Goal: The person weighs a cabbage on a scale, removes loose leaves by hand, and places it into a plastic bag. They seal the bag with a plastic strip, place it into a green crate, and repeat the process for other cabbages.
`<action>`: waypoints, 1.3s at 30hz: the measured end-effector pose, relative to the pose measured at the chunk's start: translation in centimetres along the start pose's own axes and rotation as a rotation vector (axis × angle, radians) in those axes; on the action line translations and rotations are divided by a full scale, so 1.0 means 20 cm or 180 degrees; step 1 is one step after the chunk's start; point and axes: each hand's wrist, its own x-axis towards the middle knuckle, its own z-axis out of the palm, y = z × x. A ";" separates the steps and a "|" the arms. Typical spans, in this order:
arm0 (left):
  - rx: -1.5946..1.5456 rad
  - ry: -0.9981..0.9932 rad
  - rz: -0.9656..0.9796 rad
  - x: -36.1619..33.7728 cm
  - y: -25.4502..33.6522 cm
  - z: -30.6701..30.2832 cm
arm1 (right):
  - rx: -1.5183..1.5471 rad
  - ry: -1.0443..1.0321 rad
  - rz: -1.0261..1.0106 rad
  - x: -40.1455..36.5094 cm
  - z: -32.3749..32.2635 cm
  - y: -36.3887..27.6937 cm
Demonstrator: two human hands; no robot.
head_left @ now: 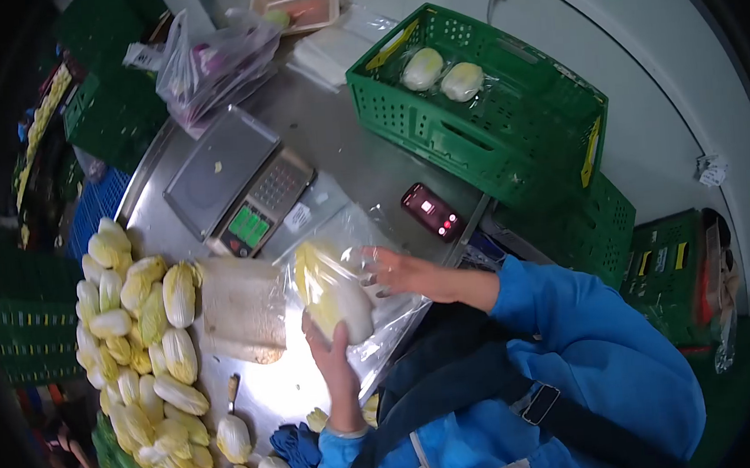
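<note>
A pale napa cabbage (350,310) with yellow leaves lies inside a clear plastic bag (380,329) over the metal table. My left hand (332,363) grips the cabbage's near lower side through the film, thumb and fingers around it. On the other side, my right hand (404,275) has bent fingers on the bag, close to the cabbage; the exact hold on the film is partly blurred. More flat clear bags (330,207) lie just beyond. To the left of the cabbage is a worn, whitish cutting board (243,308).
Many loose napa cabbages (143,337) are piled at left, near a knife (232,393). A scale (241,187) with a lit green display and a phone (432,211) rest on the table. A green crate (464,132) holds two wrapped cabbages. A blue cloth (295,448) lies near the front.
</note>
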 end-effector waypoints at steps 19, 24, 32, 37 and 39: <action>0.0198 0.1734 -0.0935 0.18 -0.26 -0.23 | -0.0759 0.3450 -0.1079 -0.13 -2.65 -0.39; 0.1660 0.4277 -0.0088 0.14 -0.39 -0.64 | -0.0108 0.2330 -0.0153 -0.01 -2.84 -0.38; 0.0682 0.2384 -0.0770 0.33 -0.56 -0.95 | -0.5662 0.3305 -0.1305 0.11 -2.46 -0.86; -0.0091 0.1845 -0.1732 -0.02 -0.33 -0.99 | -0.4855 0.1585 -0.1802 0.29 -1.12 -0.81; 0.1261 0.1573 -0.1933 -0.13 -0.32 -1.06 | -0.5150 0.1065 -0.1929 0.33 -0.79 -0.61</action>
